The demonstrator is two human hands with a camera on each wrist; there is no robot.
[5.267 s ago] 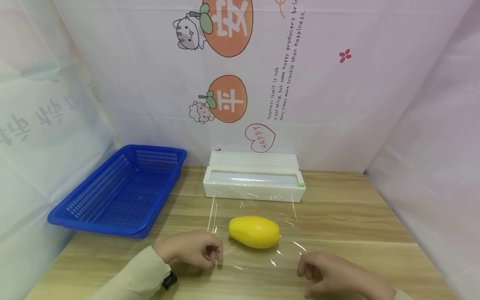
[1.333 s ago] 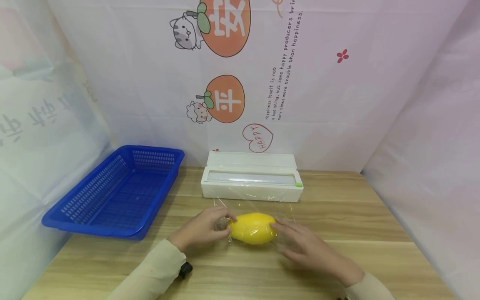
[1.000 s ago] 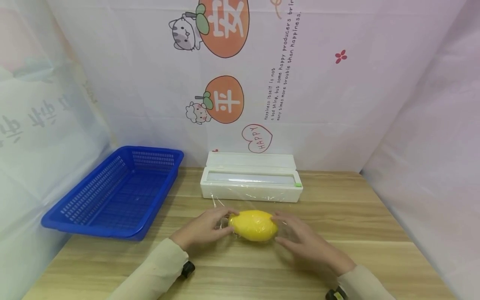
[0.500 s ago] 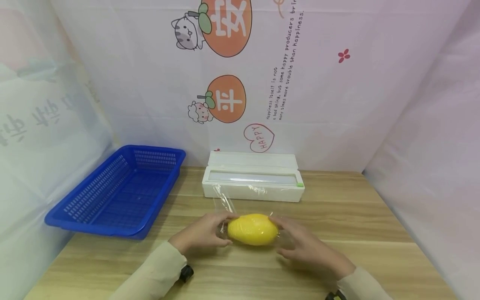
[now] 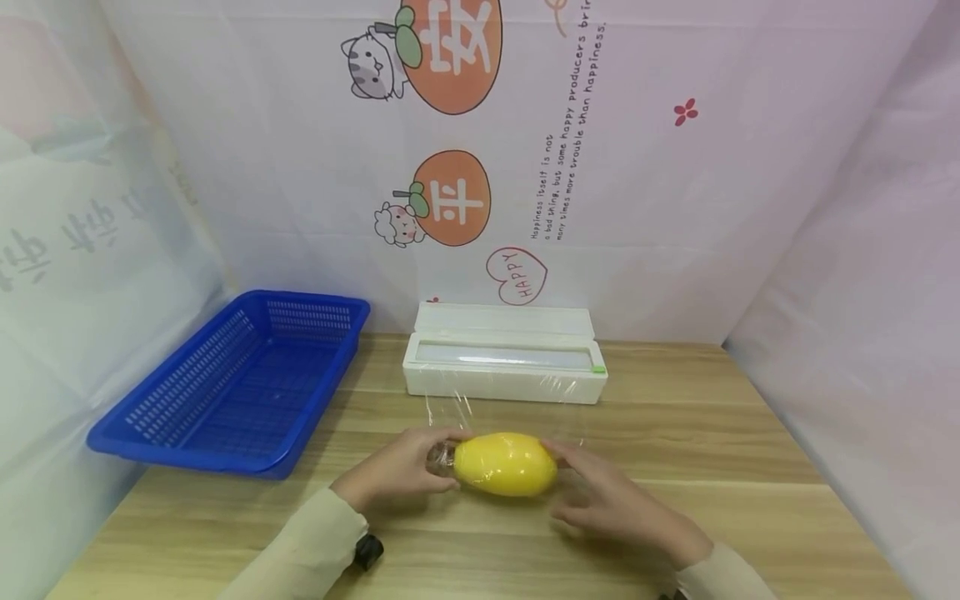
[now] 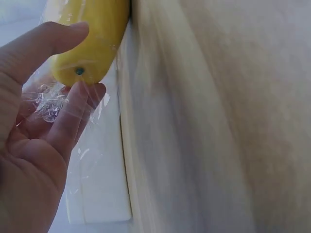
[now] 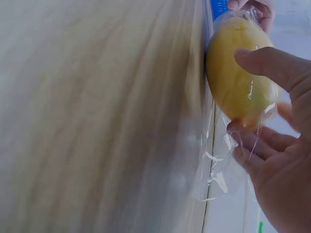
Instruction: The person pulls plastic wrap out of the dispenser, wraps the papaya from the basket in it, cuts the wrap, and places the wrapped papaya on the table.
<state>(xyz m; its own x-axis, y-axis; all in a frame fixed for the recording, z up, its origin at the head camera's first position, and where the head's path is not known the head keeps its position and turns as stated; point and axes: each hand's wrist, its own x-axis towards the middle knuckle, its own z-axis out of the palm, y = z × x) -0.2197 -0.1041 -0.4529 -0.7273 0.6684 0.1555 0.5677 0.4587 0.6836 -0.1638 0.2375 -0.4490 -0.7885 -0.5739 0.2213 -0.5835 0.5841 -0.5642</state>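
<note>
At mid-table, between the hands: yellow fruit (image 5: 505, 465), long axis running side to side, clear film (image 6: 51, 104) about it; whether it rests on the wooden table (image 5: 697, 417) or just off it, cannot tell.
Film, box side: thin sheet stretching from the white box (image 5: 480, 385) to the fruit, creased near the left edge; looks uncut.
Film, left end: loose, bunched past the dark stem mark (image 6: 79, 71).
Good wrapping: judged best with both ends turned at one pace, light steady tension against the box, side film smoothed inward before the next layer covers it. Loose bunch on the left likely the weak spot; a hard tug could drag the box or skew the sheet.
Left hand (image 5: 401, 469): holds the narrow end through film, thumb on the near side, fingertips bent under and behind the stem mark.
Right hand (image 5: 615, 500): fingers curved about the opposite end, tips touching it; thumb reaches along the near side, seemingly a little off the surface in the head view.
Forearms: come in from both lower corners, angled toward each other, palms facing across the fruit; cream sleeves (image 5: 300, 542).
Blue basket (image 5: 217, 467): left of the work, well apart from fruit.
</note>
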